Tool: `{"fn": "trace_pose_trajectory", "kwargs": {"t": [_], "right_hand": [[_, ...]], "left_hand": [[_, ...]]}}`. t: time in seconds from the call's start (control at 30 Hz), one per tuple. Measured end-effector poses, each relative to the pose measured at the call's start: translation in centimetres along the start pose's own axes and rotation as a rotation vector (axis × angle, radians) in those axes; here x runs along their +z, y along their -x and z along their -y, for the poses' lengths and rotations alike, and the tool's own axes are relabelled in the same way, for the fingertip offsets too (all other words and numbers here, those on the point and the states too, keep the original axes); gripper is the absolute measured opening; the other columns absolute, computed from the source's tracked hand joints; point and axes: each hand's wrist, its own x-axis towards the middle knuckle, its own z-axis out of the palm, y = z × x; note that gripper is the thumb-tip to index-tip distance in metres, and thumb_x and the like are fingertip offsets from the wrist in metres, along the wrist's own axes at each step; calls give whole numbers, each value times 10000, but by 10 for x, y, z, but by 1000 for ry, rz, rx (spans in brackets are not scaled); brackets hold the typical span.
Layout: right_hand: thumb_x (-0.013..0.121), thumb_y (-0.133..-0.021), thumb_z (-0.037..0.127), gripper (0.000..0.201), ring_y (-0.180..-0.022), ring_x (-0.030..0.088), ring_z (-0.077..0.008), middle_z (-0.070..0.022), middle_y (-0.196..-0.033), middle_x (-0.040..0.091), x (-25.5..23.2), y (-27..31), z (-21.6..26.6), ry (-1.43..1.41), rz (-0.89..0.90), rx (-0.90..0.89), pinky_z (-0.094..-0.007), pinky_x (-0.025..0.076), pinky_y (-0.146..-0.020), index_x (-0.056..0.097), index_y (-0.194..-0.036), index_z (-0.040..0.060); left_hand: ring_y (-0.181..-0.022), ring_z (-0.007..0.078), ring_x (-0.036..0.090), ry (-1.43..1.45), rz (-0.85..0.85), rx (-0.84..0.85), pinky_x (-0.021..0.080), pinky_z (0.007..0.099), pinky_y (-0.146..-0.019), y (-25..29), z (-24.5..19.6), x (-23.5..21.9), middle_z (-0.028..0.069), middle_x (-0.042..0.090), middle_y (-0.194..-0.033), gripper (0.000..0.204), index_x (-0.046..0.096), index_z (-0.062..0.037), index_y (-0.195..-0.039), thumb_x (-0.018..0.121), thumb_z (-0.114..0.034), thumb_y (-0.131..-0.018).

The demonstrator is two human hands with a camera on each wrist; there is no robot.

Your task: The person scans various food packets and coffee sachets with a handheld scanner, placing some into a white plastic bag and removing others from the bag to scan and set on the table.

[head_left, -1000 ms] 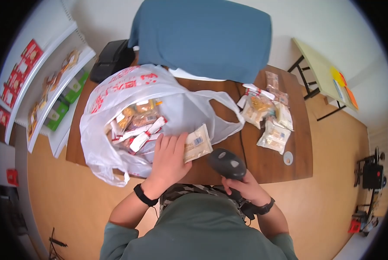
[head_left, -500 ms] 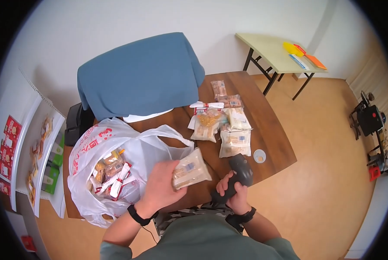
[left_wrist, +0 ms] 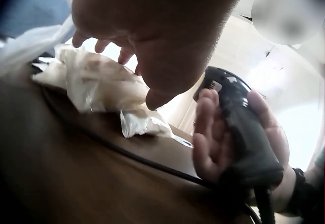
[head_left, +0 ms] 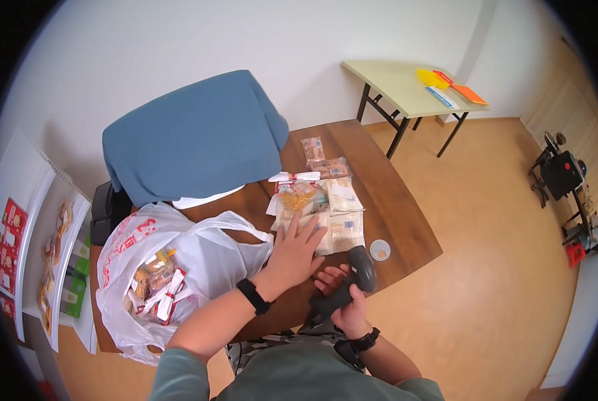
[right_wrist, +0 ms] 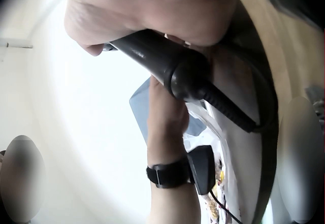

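In the head view my left hand (head_left: pixel 293 252) lies over the front of a pile of clear-wrapped food packets, its fingers spread and fairly straight. Under its fingertips is a pale food packet (left_wrist: pixel 96 76), partly covered by the hand. Another pale packet with a barcode label (head_left: pixel 347 228) lies just to the right. My right hand (head_left: pixel 353 311) grips a dark handheld barcode scanner (head_left: pixel 362 267) by its handle, near the table's front edge. The scanner's head points up, close to the packets, and a cord (right_wrist: pixel 228 107) leaves the handle's bottom.
A white plastic bag (head_left: pixel 212 244) holding several snacks stands open on the wooden table (head_left: pixel 399 230), left. Behind it, a blue cloth (head_left: pixel 192 134) covers a bulky object. A round sticker (head_left: pixel 380 250) marks the right side. Stocked shelves (head_left: pixel 41 240) stand left, a folding table (head_left: pixel 386 83) back right.
My left hand carried a pale packet from the bag rightward to the pile and its fingers have spread out there. The right hand turned the scanner upward. The head view swung right.
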Motion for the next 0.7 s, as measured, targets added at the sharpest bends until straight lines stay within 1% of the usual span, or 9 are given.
{"fn": "trace_pose_trajectory", "kwargs": {"t": [0.03, 0.1, 0.23, 0.4, 0.5, 0.57, 0.6, 0.67, 0.7], "right_hand": [[639, -939, 416, 589, -1318, 508, -345, -178, -1405, 513, -4, -6, 4, -6, 56, 21, -499, 394, -1126, 427, -1383, 93], [625, -951, 403, 575, -1321, 507, -346, -179, -1416, 509, -3, -17, 12, 36, 9, 26, -495, 397, -1122, 428, -1391, 89], [590, -981, 357, 517, -1318, 516, -333, -175, -1407, 530, -13, -44, 23, 148, -30, 46, -462, 398, -1125, 461, -1381, 57], [597, -979, 347, 477, -1304, 535, -315, -169, -1363, 566, -22, -72, 35, 193, -1, 60, -441, 399, -1126, 505, -1327, 35], [605, -974, 346, 444, -1262, 562, -307, -167, -1303, 591, -31, -77, 32, 176, -1, 38, -437, 412, -1113, 526, -1282, 35], [617, -959, 363, 440, -1158, 603, -286, -142, -1182, 616, -35, -77, 31, 139, -15, 48, -434, 442, -1075, 530, -1240, 37], [617, -959, 363, 440, -1158, 603, -286, -142, -1182, 616, -36, -77, 31, 141, -14, 60, -434, 442, -1075, 530, -1240, 37], [632, -939, 389, 467, -1010, 617, -264, -127, -1049, 618, -36, -77, 31, 105, -8, 51, -424, 477, -995, 522, -1228, 39], [632, -939, 389, 467, -1010, 617, -264, -127, -1049, 618, -35, -76, 32, 105, -6, 60, -424, 477, -995, 522, -1228, 39]], "left_hand": [[-1442, 443, 288, 11, 55, -50, 360, 641, -1079, 4, -4, 4, 129, 373, -1549, 692, 486, -153, -1426, 757, -307, -808], [-1474, 472, 221, 29, 133, -107, 373, 699, -1047, 9, -3, 19, 129, 258, -1619, 759, 412, -193, -1502, 751, -295, -831], [-1481, 465, 211, -23, 140, -124, 374, 687, -1052, -7, 4, 34, 129, 253, -1619, 719, 399, -175, -1503, 721, -221, -862], [-1473, 451, 245, -55, 126, -125, 390, 671, -1043, -38, 11, 34, 144, 286, -1599, 702, 416, -152, -1481, 730, -225, -857], [-1462, 453, 268, -64, 114, -136, 412, 659, -1027, -51, 13, 38, 154, 306, -1586, 686, 427, -140, -1467, 730, -217, -857], [-1458, 452, 277, -63, 111, -157, 415, 658, -1021, -61, 14, 40, 157, 316, -1581, 680, 432, -135, -1464, 727, -217, -858], [-1455, 451, 282, -55, 95, -161, 412, 659, -1023, -66, 15, 42, 158, 322, -1577, 678, 434, -135, -1462, 727, -211, -856], [-1453, 450, 287, -50, 83, -176, 409, 661, -1024, -68, 15, 42, 159, 328, -1574, 676, 436, -136, -1461, 727, -205, -855], [-1452, 446, 290, -63, 65, -175, 400, 660, -1033, -69, 14, 41, 158, 328, -1574, 679, 434, -141, -1463, 728, -200, -854]]}}
